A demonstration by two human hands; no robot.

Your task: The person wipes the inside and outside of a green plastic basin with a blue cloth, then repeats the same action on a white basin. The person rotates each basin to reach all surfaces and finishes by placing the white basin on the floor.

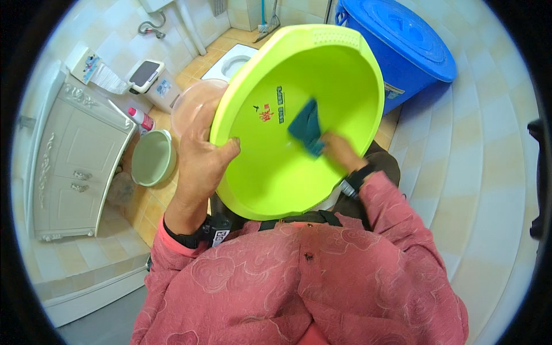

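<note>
A large lime-green plastic basin (pixel 267 172) is tilted up in front of my body, its inside facing me. My left hand (pixel 202 151) grips the basin's left rim, thumb over the edge and the other fingers hidden behind it. In my right hand (pixel 343 151) is a dark teal cloth (pixel 307 125), held against or just over the basin's inner face. Both the hand and the cloth are slightly blurred. Printed writing and a small bird motif mark the inside of the basin, left of the cloth.
Behind the basin's left rim is a translucent pinkish basin (pixel 189 103). A pale green basin (pixel 153 158) sits on the tiled floor by a white cabinet (pixel 77 168). A lidded blue bin (pixel 401 43) stands at right, a squat toilet (pixel 233 62) beyond, a lidded trash bin (pixel 157 86) at left.
</note>
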